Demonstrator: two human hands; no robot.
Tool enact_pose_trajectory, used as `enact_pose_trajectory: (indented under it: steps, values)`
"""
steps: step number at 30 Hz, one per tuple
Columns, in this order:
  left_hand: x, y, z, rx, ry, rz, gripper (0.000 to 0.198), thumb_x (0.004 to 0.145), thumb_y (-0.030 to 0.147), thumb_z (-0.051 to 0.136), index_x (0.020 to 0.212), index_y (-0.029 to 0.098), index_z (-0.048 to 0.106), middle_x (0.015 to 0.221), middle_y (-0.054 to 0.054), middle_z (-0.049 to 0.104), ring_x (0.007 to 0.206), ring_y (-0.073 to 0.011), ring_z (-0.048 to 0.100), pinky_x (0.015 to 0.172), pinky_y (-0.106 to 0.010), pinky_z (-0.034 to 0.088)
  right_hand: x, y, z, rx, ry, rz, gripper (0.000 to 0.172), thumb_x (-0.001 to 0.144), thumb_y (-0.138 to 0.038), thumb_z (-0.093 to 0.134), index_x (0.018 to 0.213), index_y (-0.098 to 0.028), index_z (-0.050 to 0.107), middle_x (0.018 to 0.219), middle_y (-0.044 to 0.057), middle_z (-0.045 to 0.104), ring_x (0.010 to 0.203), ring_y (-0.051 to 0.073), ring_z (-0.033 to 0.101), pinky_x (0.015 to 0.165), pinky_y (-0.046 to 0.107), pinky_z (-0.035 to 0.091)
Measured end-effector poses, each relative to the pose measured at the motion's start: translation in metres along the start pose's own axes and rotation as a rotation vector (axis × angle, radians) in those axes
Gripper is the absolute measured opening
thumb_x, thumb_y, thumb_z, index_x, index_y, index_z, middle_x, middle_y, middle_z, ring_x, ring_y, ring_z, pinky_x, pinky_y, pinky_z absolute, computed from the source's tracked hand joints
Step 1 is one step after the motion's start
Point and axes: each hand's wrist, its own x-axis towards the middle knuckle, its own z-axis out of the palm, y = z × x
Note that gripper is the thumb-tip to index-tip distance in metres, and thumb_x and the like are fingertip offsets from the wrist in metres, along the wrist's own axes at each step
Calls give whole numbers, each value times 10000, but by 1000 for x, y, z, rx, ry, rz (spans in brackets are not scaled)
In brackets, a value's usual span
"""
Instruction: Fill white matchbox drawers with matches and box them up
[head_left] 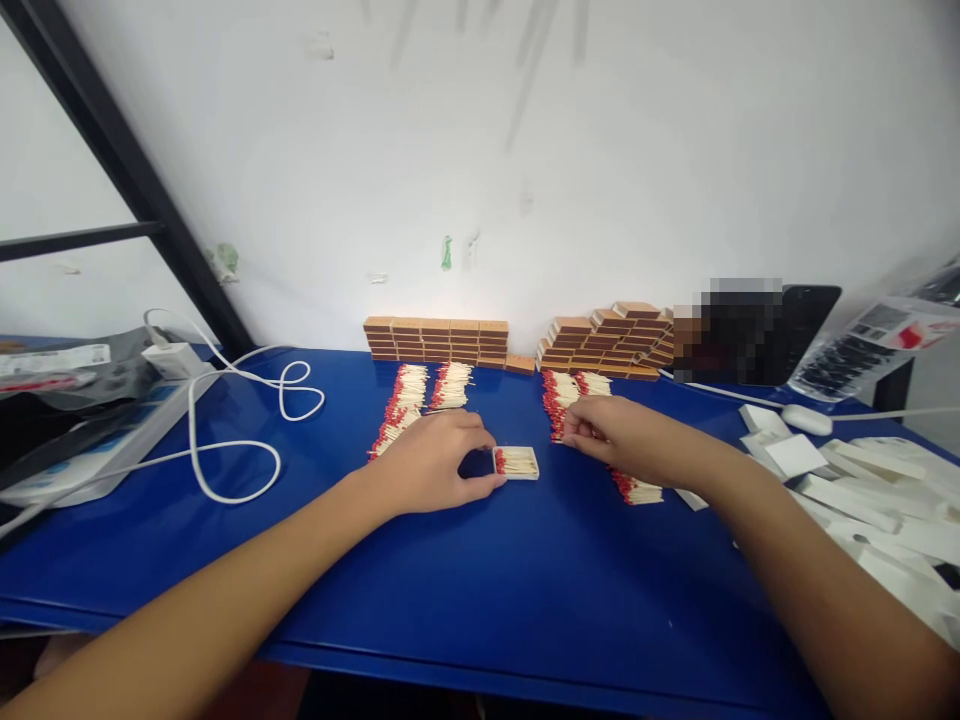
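Note:
A small white tray lies in the middle of the blue table, with red-tipped matches inside it. My left hand grips the left end of this tray between thumb and fingers. My right hand is closed at the right-hand match piles, its fingertips against them; whether it holds any matches is too small to tell. Another match pile shows partly beneath that hand. Beyond my left hand lie two more rows of matches.
Stacked brown matchboxes and a second stack line the wall. White trays are heaped at right, near a dark phone and a plastic bag. A white cable loops across the left of the blue table.

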Motion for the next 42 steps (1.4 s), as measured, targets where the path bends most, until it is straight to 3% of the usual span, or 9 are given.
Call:
enact_pose_trajectory:
  steps: [7,11,19,27,36,42]
  values:
    - [-1,-2,1,-4,13,5,281,959,436,739,1096,195,786,1008,-70,738,952,-243,686,860,-378,540,-3,-6,-7,5,-13,58,87,900,-208,598,884,-217,683,821,43,729,718,198,616,646,305,423]
    - [-1,-2,0,4,13,8,274,965,428,734,1084,186,783,988,-70,732,940,-237,684,835,-363,539,-3,-8,-9,-32,-24,53,127,906,-205,599,812,-208,684,791,43,726,710,194,610,648,305,412]
    - [0,-4,-1,9,4,-7,287,961,428,736,1091,177,785,1002,-71,734,954,-242,689,861,-379,549,-1,-1,-2,13,-38,40,116,926,-304,620,875,-226,689,802,35,714,699,195,593,622,307,407]
    - [0,-2,-1,6,17,-11,274,960,418,736,1082,177,782,985,-66,732,926,-236,687,830,-371,545,-4,-17,-2,128,76,-48,204,994,-386,584,884,-226,650,805,24,680,688,176,564,621,306,420]
    - [-1,-1,2,-17,75,5,253,951,419,748,1057,190,774,993,-61,739,955,-237,687,841,-372,546,-4,-54,24,187,199,-257,130,994,-244,572,934,-220,685,877,25,669,737,155,584,672,289,426]
    - [-1,-1,0,-17,64,-8,272,959,434,738,1070,190,778,995,-61,734,937,-233,687,844,-373,547,-4,-46,14,109,212,-198,146,982,-249,570,922,-229,701,854,29,684,736,173,598,661,300,422]
